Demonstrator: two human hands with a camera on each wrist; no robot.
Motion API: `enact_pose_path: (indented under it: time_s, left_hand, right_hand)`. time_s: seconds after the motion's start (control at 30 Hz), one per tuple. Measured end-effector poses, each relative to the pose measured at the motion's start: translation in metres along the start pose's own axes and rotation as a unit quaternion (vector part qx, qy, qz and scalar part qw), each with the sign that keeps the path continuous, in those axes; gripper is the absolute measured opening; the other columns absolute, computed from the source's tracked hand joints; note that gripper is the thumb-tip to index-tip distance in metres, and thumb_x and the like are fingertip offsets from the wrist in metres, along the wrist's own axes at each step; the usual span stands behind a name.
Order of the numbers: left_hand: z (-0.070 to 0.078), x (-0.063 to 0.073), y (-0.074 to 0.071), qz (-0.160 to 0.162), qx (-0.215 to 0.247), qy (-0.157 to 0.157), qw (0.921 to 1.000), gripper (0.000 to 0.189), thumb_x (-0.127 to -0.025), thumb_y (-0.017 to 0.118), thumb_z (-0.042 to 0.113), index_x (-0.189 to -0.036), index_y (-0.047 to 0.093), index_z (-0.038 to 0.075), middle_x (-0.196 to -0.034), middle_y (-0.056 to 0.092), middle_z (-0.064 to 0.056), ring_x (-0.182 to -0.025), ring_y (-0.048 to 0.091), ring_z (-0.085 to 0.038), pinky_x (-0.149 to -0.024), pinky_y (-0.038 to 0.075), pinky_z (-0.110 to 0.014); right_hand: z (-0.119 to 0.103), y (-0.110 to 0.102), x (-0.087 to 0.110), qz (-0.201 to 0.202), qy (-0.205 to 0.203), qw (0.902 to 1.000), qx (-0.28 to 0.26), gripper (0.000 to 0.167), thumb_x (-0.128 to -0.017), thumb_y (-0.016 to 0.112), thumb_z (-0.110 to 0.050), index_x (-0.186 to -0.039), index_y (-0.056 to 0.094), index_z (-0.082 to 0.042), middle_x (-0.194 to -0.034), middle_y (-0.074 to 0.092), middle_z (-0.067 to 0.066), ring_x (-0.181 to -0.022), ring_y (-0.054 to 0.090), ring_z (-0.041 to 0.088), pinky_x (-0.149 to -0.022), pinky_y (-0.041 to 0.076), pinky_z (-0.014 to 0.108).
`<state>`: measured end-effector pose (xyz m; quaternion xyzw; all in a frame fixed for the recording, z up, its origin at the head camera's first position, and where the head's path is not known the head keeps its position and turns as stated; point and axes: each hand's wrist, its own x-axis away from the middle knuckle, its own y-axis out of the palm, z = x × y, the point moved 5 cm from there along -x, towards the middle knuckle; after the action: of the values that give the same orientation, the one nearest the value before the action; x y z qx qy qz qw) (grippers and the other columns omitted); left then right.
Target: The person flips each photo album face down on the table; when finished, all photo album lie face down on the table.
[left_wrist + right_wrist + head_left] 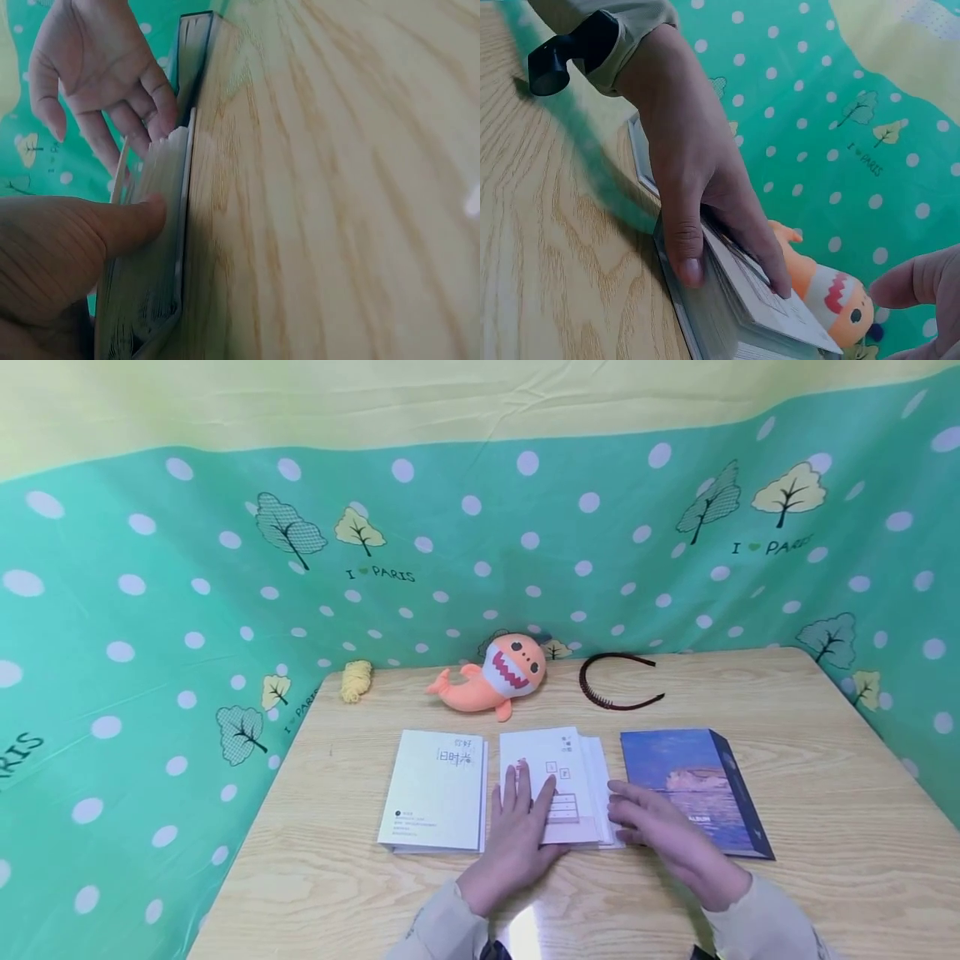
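A person's left hand [517,831] lies on a white album [576,787] in the middle of the table [300,868], its fingers straight, spread apart and resting on the front cover. Its thumb [686,247] extends down over the near side, touching the page edges [146,262]. The cover bears a small line drawing and stands slightly away from the pages at the right side.

The right hand [667,827] is at that right side, fingers loosely bent and thumb apart, with the fingertips by the page edges; whether they touch is hard to tell. It partly covers a blue album [675,760] just to the right, which shows a painted seascape and the word "ALBUM". Both wrists are in light sleeves [450,922].

Just left of the middle album lies another album [435,793], pale, with Chinese writing. Behind the albums, from left to right, are a bundle of yellow yarn [356,681], an orange plush shark [487,689] with a toothy mouth, and a dark headband [586,681]. A green cloth [480,543] with white dots and trees hangs behind the table.
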<state>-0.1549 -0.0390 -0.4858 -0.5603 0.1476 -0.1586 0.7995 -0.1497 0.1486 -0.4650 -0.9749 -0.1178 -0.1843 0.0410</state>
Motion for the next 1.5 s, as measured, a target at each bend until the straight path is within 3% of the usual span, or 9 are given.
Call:
enact_pose_path:
  time_s: [0.13,0.27,0.63,1.07,1.3,1.5]
  left_hand:
    - [-0.003,0.000,0.001,0.001,0.005,0.003,1.0000,0.092,-0.083,0.071,0.049,-0.155,0.026,0.013,-0.158,0.003,-0.029,-0.145,-0.001,-0.044,-0.113,0.009,-0.063]
    - [-0.005,0.001,0.001,-0.005,0.015,-0.002,0.9999,0.093,-0.084,0.070,0.049,-0.156,0.023,0.014,-0.158,0.001,-0.028,-0.145,-0.003,-0.044,-0.114,0.008,-0.063]
    - [-0.011,0.003,0.004,-0.003,0.039,-0.001,0.9992,0.097,-0.084,0.071,0.047,-0.157,0.017,0.013,-0.159,-0.003,-0.027,-0.145,-0.002,-0.045,-0.114,0.008,-0.063]
    - [-0.013,0.003,0.003,-0.016,0.079,-0.014,0.9967,0.108,-0.077,0.076,0.050,-0.158,0.012,0.018,-0.161,-0.007,-0.021,-0.146,-0.008,-0.039,-0.115,0.003,-0.060]
    - [-0.011,0.004,-0.001,-0.007,0.102,-0.010,0.9947,0.108,-0.075,0.077,0.053,-0.158,0.016,0.018,-0.161,-0.005,-0.021,-0.147,-0.007,-0.039,-0.115,0.001,-0.060]
    - [-0.009,0.003,-0.002,-0.019,0.115,-0.012,0.9931,0.106,-0.076,0.070,0.063,-0.157,0.018,0.019,-0.162,-0.006,-0.017,-0.147,-0.010,-0.035,-0.115,-0.001,-0.059]
  right_hand:
    - [-0.004,0.001,0.003,-0.009,-0.033,0.9984,0.045,0.062,-0.101,0.049,-0.017,-0.149,0.022,0.010,-0.153,0.021,0.033,-0.141,0.021,0.046,-0.113,0.023,0.054]
    - [-0.006,0.001,0.004,-0.005,-0.045,0.9970,0.063,0.063,-0.101,0.049,-0.018,-0.149,0.021,0.011,-0.154,0.018,0.033,-0.142,0.016,0.047,-0.114,0.016,0.056]
    - [-0.005,0.000,0.001,-0.014,-0.015,0.9990,-0.040,0.061,-0.100,0.042,-0.011,-0.150,0.015,0.011,-0.157,0.010,0.030,-0.142,0.017,0.045,-0.114,0.023,0.054]
    - [-0.008,-0.001,0.003,0.023,-0.025,0.9979,-0.054,0.059,-0.101,0.043,-0.007,-0.151,0.016,0.008,-0.157,0.014,0.029,-0.141,0.024,0.043,-0.114,0.024,0.050]
    - [-0.009,-0.006,0.003,0.045,-0.034,0.9968,-0.056,0.059,-0.101,0.045,-0.008,-0.151,0.019,0.007,-0.155,0.021,0.028,-0.135,0.037,0.041,-0.107,0.039,0.041]
    - [-0.010,-0.007,0.001,0.049,-0.042,0.9958,-0.064,0.057,-0.102,0.045,-0.010,-0.149,0.021,0.010,-0.147,0.033,0.033,-0.125,0.049,0.032,-0.097,0.048,0.035]
